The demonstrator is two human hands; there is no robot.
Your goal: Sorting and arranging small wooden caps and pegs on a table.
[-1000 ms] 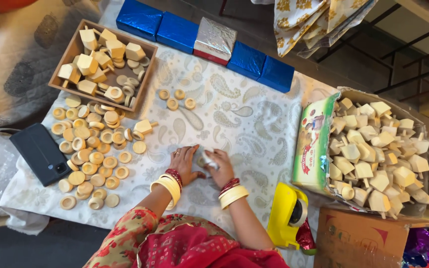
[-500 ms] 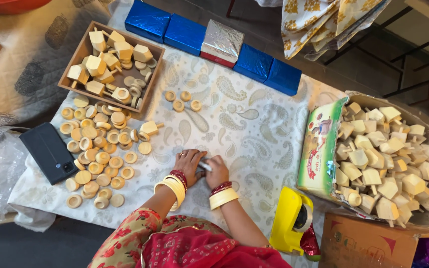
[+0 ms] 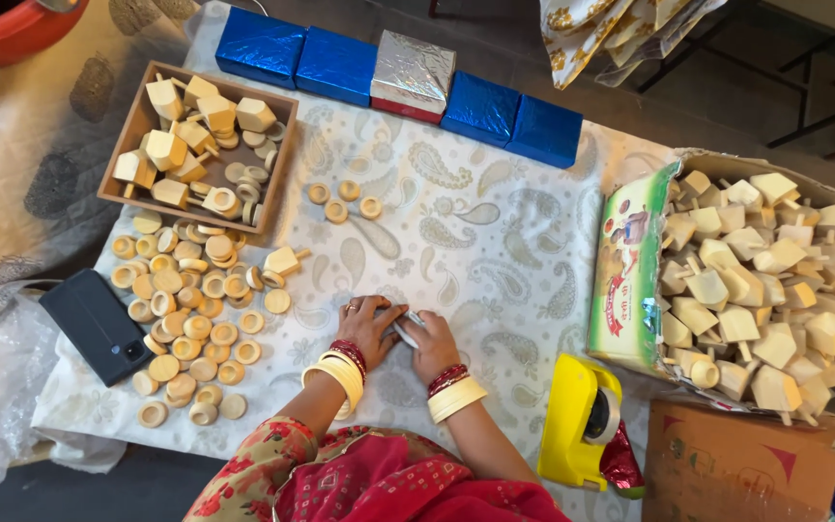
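Spread over the floor is a white cloth [image 3: 495, 242] with a grey paisley print, and the person sits at its lower edge. Just below the middle of the frame both hands meet over a small silvery-wrapped piece [image 3: 410, 327]. The left hand [image 3: 369, 329] lies across its left side with fingers curled down on it, and the right hand [image 3: 434, 346] presses on it from the right, fingers closed against the wrapping; most of the piece is hidden under them. Cream and red bangles sit on both wrists.

To the lower right of the hands stands a yellow tape dispenser [image 3: 582, 425]. Left of them lies a heap of flat wooden rings [image 3: 195, 329], with a black phone [image 3: 97, 326] at its left edge. Three more rings [image 3: 343, 201] lie apart, above the hands. In the upper left a wooden tray [image 3: 277, 159] holds faceted wooden tops and rings. Along the top edge runs a row of blue foil boxes [image 3: 338, 66] with one silver box [image 3: 413, 75] between them. At the right a cardboard carton [image 3: 630, 271] is piled with wooden tops.
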